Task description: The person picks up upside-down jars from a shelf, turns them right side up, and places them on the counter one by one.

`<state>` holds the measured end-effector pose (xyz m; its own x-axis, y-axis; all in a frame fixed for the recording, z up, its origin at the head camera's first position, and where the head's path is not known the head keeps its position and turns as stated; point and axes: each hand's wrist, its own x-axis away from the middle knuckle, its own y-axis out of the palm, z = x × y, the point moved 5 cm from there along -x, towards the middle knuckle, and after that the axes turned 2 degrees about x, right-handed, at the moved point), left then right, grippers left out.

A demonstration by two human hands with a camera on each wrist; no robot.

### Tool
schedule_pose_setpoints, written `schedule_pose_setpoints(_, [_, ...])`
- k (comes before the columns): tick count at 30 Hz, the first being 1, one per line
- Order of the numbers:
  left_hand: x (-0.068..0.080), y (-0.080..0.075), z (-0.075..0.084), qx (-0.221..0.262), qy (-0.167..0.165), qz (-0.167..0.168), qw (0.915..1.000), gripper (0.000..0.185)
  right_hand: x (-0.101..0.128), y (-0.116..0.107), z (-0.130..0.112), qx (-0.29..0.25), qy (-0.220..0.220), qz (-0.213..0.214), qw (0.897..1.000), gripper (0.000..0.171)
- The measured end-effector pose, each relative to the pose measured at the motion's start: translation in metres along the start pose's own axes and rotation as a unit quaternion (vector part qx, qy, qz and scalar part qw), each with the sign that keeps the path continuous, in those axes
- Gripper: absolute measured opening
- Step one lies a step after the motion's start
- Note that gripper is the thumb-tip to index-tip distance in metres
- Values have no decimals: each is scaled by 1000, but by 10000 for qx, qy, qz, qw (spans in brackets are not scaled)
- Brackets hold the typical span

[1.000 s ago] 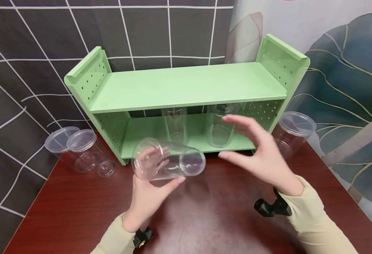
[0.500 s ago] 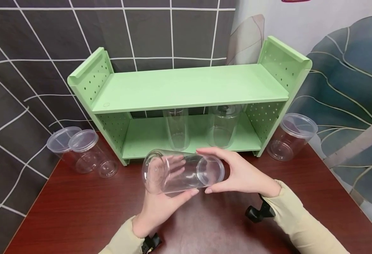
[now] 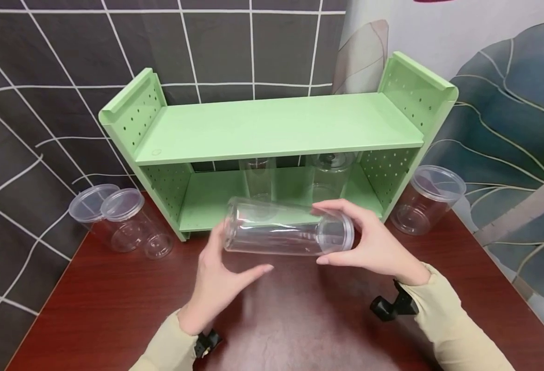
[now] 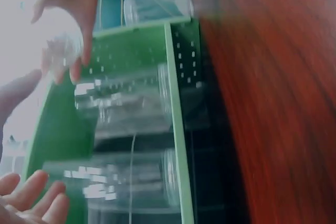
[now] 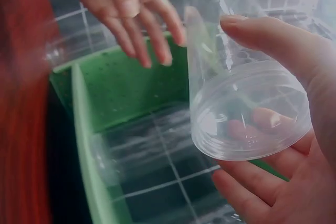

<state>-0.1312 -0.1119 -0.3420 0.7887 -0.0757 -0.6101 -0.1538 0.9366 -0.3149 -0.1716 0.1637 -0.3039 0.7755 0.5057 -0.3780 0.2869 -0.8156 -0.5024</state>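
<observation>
Head view showed your right hand (image 3: pixel 374 247) gripping 1 end of the clear jar (image 3: pixel 285 232) (lying sideways above the table (image 3: pixel 299 319), before the green shelf (image 3: pixel 276 129)); your left hand (image 3: pixel 216 283) hung open, fingers off it.

**Clear jar held sideways in front of the shelf**

The tall clear plastic cylindrical jar (image 3: pixel 286 226) lies on its side in the air, above the dark red tabletop and just before the green shelf's lower level. It is empty, its wide lidded end pointing right.
</observation>
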Motion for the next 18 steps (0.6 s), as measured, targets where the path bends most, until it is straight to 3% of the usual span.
schedule_pose_setpoints(5, [-12, -33, -2, 28, 235, 1086, 9938, 106, 4, -19, -2, 90, 76, 427, 9990, 86])
schedule_pose_setpoints(9, [-23, -61, 16, 35, 311, 2067, 9779, 98, 8, -32, -4, 32, 194, 741, 9971, 87])
schedule_pose_setpoints(12, [-32, -78, 30, -8, 178, 2648, 9641, 91, 10, -38, -5, -164, 282, 935, 9951, 88])
schedule_pose_setpoints(15, [-43, -94, 35, -85, -21, 3020, 9533, 86, 12, -43, -6, -407, 280, 1096, 9928, 89])
schedule_pose_setpoints(18, [-53, -110, 31, -210, -280, 3147, 9485, 85, 12, -45, -7, -644, 70, 1184, 9908, 90])
